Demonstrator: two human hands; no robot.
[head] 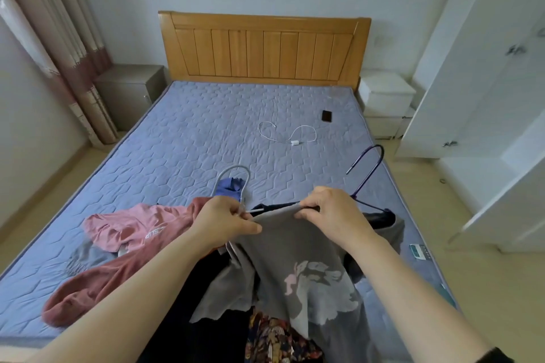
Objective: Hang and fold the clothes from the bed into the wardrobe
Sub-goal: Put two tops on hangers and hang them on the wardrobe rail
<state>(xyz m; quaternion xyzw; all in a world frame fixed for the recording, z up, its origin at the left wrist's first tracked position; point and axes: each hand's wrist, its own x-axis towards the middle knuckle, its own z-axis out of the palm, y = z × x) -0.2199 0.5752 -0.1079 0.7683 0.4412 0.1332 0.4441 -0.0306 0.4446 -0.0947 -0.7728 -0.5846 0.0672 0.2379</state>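
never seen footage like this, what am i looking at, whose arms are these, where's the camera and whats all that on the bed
There is no machine here. This is one picture from a wide-angle camera worn on a person's head, looking forward and down, so the two bare arms are the wearer's own. The left hand and the right hand each pinch the top edge of a grey shirt. It seems to be going onto a pale hanger, whose hook rises behind the left hand. On the bed lie a pink shirt at the left, a purple hanger at the right, and further up a white cable and a small dark flat thing. A white wardrobe stands on the right.
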